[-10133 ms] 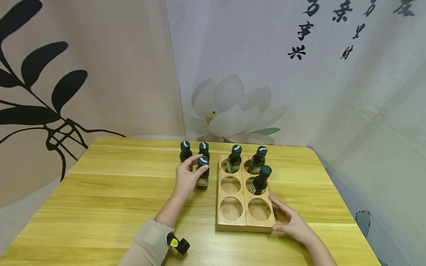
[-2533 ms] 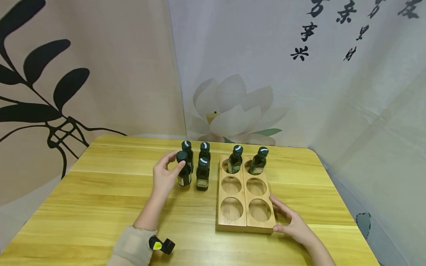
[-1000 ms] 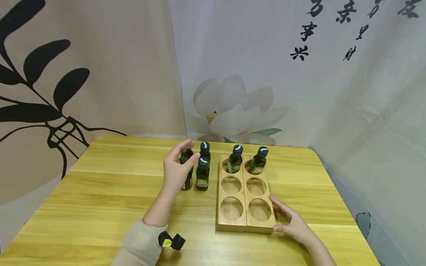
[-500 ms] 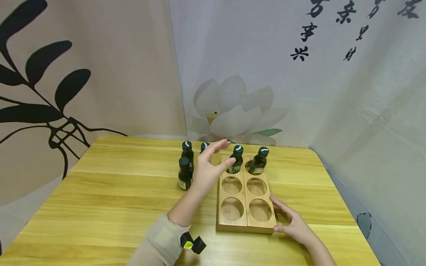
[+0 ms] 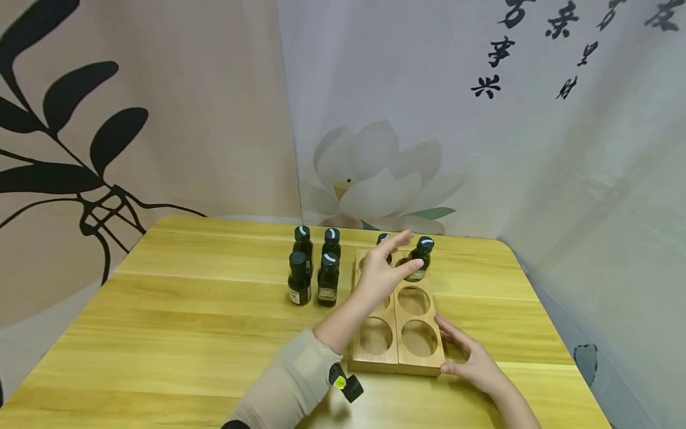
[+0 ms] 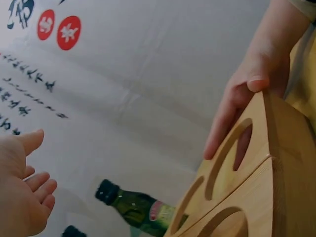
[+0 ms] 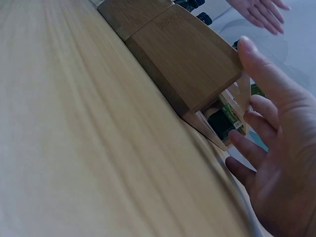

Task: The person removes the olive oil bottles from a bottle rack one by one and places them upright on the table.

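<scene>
My left hand (image 5: 383,274) reaches over the wooden bottle rack (image 5: 399,366), thumb and fingers spread with nothing between them. In the head view its thumb overlaps a small dark-capped bottle (image 5: 424,256) in the back right hole. The left wrist view shows the left hand (image 6: 22,190) apart from a green glass bottle (image 6: 140,210) leaning in the rack. A second bottle (image 5: 383,239) in the back left hole is mostly hidden behind that hand. At the rack's front right corner, my right hand (image 5: 471,357) grips it, thumb on the corner and fingers along the side.
Left of the rack, several bottles stand grouped on the wooden table (image 5: 187,333), including a plain-capped one (image 5: 299,283) and a square-bodied one (image 5: 328,286). Empty round holes (image 5: 419,338) show in the rack's middle and front rows. A printed cloth (image 5: 225,119) hangs behind the table.
A bottle has left the rack's middle right hole since the oldest frame. My left hand has released the plain-capped bottle at the group's front left and swung right over the rack; my right hand stays.
</scene>
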Demonstrator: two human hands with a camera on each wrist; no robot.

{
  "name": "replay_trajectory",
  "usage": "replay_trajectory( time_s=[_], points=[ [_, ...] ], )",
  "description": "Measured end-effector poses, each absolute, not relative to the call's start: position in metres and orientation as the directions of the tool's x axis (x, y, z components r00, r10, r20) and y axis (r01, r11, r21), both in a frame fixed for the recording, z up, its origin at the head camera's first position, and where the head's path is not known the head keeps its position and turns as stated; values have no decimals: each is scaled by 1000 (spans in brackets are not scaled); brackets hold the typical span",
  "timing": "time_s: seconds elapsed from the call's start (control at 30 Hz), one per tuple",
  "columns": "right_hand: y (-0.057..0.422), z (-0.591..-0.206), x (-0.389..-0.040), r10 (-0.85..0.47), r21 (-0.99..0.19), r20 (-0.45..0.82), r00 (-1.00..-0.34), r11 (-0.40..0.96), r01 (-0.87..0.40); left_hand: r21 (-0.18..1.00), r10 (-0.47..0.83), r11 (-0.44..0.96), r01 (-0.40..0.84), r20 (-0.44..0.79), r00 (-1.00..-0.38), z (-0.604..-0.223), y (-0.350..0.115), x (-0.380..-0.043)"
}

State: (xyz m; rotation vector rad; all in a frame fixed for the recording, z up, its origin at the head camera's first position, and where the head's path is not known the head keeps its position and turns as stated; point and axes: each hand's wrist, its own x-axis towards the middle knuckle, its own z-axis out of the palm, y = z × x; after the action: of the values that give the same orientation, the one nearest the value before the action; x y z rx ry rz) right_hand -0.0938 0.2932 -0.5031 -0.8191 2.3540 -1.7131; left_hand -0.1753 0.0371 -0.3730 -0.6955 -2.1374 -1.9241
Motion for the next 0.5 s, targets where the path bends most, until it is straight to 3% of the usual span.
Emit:
replay_trajectory(
  time_s=[0.17, 0.5],
  points=[
    [294, -505, -94, -492, -905, 216, -843, 224, -362, 887, 230, 71, 457, 431, -872, -381, 51, -184],
    [293, -500, -94, -488, -905, 208, -848, 233, -356, 925, 196, 163, 344, 312, -930, -390, 74, -203]
  ],
)
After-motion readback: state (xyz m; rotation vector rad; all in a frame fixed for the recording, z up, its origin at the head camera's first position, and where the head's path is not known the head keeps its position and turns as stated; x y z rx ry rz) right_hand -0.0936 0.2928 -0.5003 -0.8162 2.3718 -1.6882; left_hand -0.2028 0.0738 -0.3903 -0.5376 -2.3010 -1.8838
